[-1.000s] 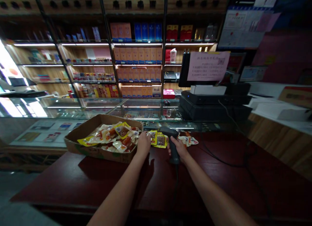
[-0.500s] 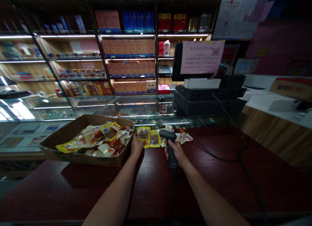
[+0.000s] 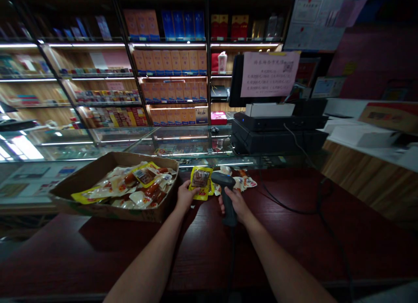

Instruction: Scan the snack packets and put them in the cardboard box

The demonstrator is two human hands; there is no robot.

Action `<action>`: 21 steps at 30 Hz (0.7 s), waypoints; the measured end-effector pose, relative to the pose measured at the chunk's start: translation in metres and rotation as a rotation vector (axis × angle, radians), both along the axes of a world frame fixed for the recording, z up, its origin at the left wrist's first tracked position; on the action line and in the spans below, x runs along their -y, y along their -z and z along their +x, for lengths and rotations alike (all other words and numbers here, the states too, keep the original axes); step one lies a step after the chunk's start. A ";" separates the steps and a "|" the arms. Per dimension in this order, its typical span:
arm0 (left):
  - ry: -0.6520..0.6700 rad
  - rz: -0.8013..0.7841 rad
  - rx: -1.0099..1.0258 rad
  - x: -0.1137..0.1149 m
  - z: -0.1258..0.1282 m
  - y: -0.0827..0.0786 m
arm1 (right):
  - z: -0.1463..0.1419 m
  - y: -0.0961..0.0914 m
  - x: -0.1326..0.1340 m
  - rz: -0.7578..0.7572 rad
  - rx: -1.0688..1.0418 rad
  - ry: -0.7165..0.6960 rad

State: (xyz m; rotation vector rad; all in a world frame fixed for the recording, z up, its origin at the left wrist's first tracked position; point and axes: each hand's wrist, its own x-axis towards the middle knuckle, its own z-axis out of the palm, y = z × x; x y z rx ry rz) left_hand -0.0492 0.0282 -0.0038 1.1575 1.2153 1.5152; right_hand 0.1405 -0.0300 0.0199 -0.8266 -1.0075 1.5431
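My right hand (image 3: 235,203) is wrapped round the handle of a dark barcode scanner (image 3: 229,207), its head tilted toward the left. In my left hand (image 3: 186,196) is a yellow-edged snack packet (image 3: 200,178), pinched at its lower left. Another yellow packet (image 3: 205,194) shows partly beneath it. Behind the scanner lie several pale snack packets (image 3: 249,182), partly hidden by its head. Left of my left hand stands an open cardboard box (image 3: 107,211) full of clear and yellow snack packets (image 3: 146,176).
The dark red counter (image 3: 209,259) spans the front. A glass display case (image 3: 192,142) runs behind it. A monitor with a pink notice (image 3: 270,76) stands over a black cash drawer (image 3: 277,139). Black cable (image 3: 294,212) crosses the counter's right side. Stocked shelves (image 3: 173,79) line the back.
My left hand has lifted the yellow packet and brought it right, closer to the scanner's head and over the other yellow packet. The scanner has hardly moved.
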 end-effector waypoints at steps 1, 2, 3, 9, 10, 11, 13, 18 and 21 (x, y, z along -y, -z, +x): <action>-0.004 0.003 -0.006 0.000 -0.001 0.001 | 0.000 0.001 0.000 -0.003 0.005 -0.002; -0.010 0.008 -0.020 -0.001 -0.002 0.001 | 0.000 0.001 -0.001 -0.006 0.007 -0.005; -0.017 0.015 -0.038 -0.001 -0.002 0.002 | 0.000 0.002 -0.001 -0.010 0.007 -0.009; -0.045 0.036 -0.089 -0.003 -0.004 0.004 | 0.000 0.003 -0.001 -0.017 0.016 -0.013; -0.047 0.030 -0.085 -0.003 -0.003 0.003 | 0.000 0.003 -0.001 -0.018 0.019 -0.010; -0.045 0.023 -0.079 -0.003 -0.003 0.003 | 0.000 0.002 -0.001 -0.017 0.020 -0.008; -0.037 0.007 -0.071 -0.003 -0.003 0.003 | 0.000 0.002 -0.001 -0.014 0.023 -0.002; -0.010 0.021 -0.092 -0.001 -0.003 0.003 | 0.000 0.003 -0.001 -0.012 0.019 -0.009; 0.003 0.069 -0.093 0.001 -0.002 0.000 | -0.001 0.006 -0.001 -0.017 0.027 -0.003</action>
